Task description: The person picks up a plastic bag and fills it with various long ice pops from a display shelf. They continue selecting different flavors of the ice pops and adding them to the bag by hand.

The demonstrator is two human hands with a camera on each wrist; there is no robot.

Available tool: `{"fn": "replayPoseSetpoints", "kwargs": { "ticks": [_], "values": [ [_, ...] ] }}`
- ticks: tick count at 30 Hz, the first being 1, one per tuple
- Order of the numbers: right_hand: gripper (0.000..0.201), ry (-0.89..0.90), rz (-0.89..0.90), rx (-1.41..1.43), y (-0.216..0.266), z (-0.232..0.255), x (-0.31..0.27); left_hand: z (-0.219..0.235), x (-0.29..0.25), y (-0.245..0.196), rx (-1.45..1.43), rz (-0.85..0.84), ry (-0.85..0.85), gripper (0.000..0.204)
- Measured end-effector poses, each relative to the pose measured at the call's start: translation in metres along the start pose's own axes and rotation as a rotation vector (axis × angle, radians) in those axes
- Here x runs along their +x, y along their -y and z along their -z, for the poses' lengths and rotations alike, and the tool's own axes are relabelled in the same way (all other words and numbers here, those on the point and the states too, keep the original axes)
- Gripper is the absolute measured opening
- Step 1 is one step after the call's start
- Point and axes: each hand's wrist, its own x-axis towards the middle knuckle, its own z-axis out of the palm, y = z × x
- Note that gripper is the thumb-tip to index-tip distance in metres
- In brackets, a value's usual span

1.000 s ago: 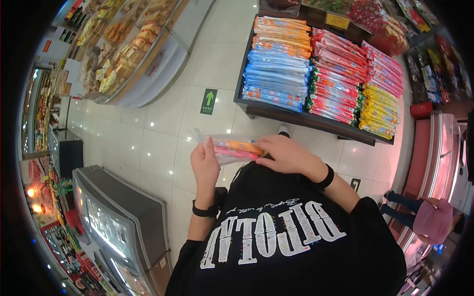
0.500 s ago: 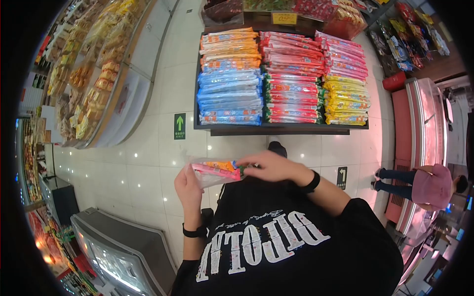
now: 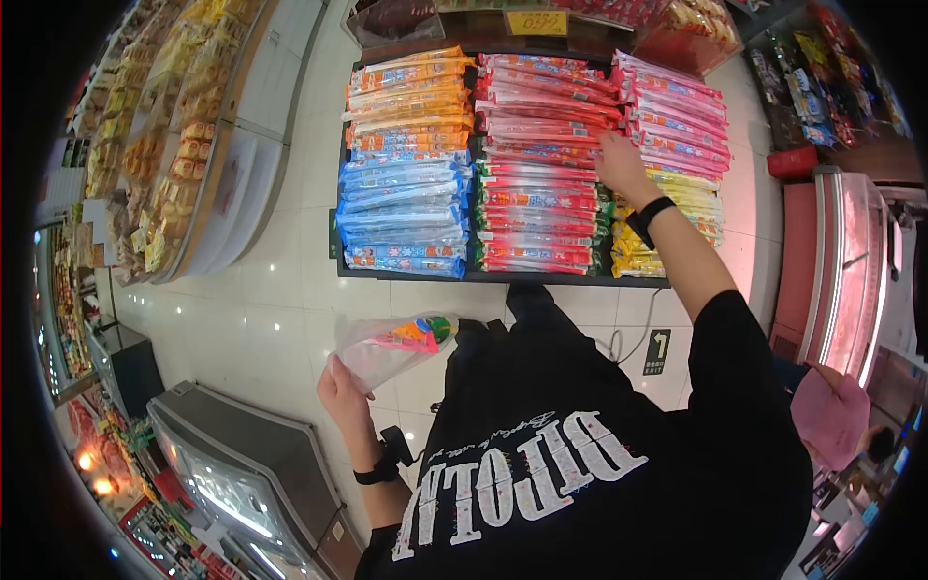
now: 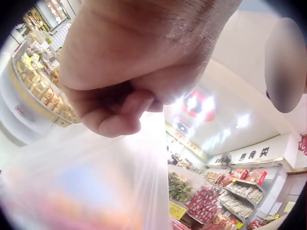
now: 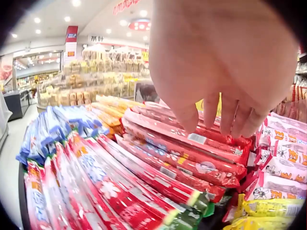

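My left hand [image 3: 346,398] grips the top of a clear plastic bag [image 3: 372,360], its fingers curled into the film in the left wrist view. Inside the bag lie several slim wrapped sticks in orange, pink and green [image 3: 411,333]. Over on the display stand, my right hand [image 3: 623,166] reaches down at the end of the long red wrapped sticks [image 5: 158,136], beside the pink ones [image 3: 677,126]. In the right wrist view its fingers [image 5: 225,115] extend downward, their tips right at the red wrappers and partly hidden among them.
The dark display stand [image 3: 541,281] also carries orange, blue and yellow wrapped sticks [image 3: 667,227]. A price sign [image 3: 536,22] stands behind it. Baked goods shelves [image 3: 184,164] curve at left, a grey freezer case [image 3: 237,464] sits at lower left, and a person in pink [image 3: 829,416] is at right.
My right hand has left the bag and moved forward and right onto the red sticks. My left hand still holds the bag, now lower left. The stand appears closer.
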Motion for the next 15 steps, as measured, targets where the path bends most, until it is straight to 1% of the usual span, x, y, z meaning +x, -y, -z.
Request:
{"fn": "replayPoseSetpoints", "kwargs": {
  "ticks": [2, 5, 8, 9, 12, 13, 14, 15],
  "values": [
    [0.041, 0.029, 0.032, -0.047, -0.004, -0.003, 0.015, -0.008, -0.008, -0.003, -0.002, 0.025, -0.049, 0.043],
    [0.04, 0.093, 0.051, -0.104, -0.02, -0.03, 0.033, -0.011, -0.021, -0.004, -0.018, 0.053, -0.094, 0.042],
    [0.037, 0.087, 0.034, -0.221, -0.013, -0.026, 0.041, -0.017, -0.036, -0.01, -0.007, 0.071, -0.128, 0.042],
    [0.034, 0.038, 0.034, -0.22, -0.014, -0.03, 0.041, -0.018, -0.04, -0.01, -0.005, 0.079, -0.142, 0.043],
    [0.034, 0.002, 0.032, -0.244, -0.015, -0.031, 0.043, -0.02, -0.046, -0.01, 0.003, 0.088, -0.159, 0.043],
    [0.029, -0.05, 0.048, -0.223, -0.015, -0.029, 0.041, -0.02, -0.048, -0.009, 0.008, 0.09, -0.159, 0.043],
    [0.028, 0.002, 0.01, -0.14, -0.014, -0.026, 0.04, -0.02, -0.049, -0.007, 0.007, 0.087, -0.151, 0.043],
    [0.026, 0.056, -0.023, -0.056, -0.001, -0.008, 0.036, -0.02, -0.05, -0.004, 0.007, 0.087, -0.147, 0.043]
  ]
}}
